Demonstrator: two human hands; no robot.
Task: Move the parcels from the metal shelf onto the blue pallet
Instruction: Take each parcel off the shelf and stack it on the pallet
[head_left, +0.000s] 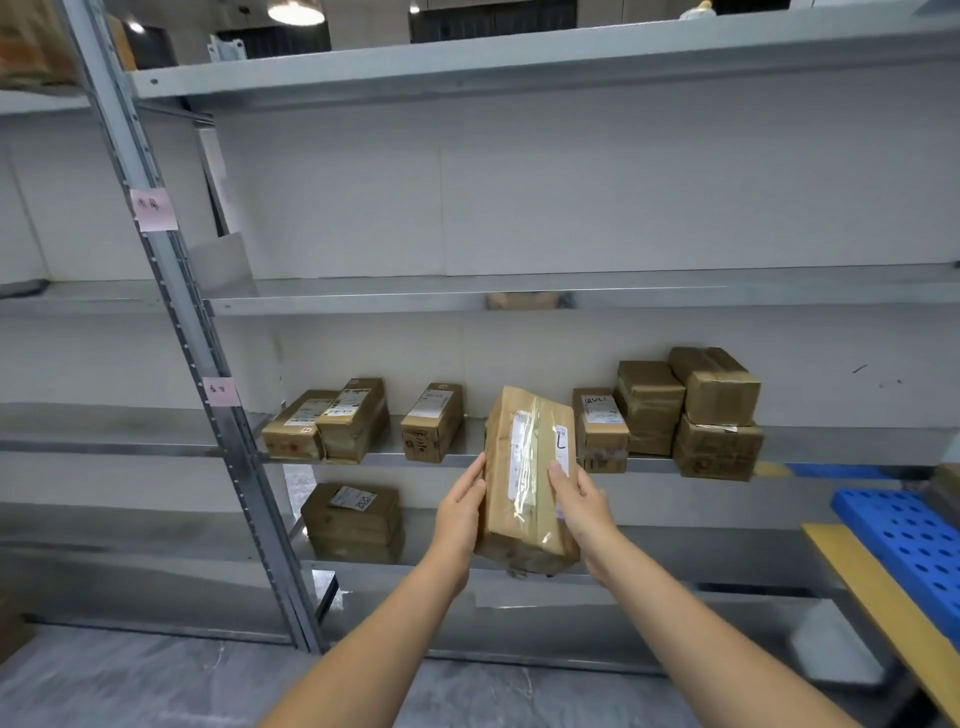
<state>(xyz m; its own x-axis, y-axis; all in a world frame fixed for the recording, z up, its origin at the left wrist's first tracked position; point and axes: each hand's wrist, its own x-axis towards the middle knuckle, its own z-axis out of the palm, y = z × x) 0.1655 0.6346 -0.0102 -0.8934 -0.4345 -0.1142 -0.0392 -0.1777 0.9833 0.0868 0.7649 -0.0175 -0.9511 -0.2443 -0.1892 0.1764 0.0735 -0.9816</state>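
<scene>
Bridging left grip (460, 512), right grip (582, 506): parcel (524, 467)

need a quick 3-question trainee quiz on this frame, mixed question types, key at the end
1. True or false: only the left hand grips the taped parcel.
2. The blue pallet lies on the person's: A) left, B) right, C) top shelf board.
3. Fill in: the paper notes stuck on the shelf upright are ___ in colour.

Key
1. False: the right hand grips it too.
2. B
3. pink
</scene>
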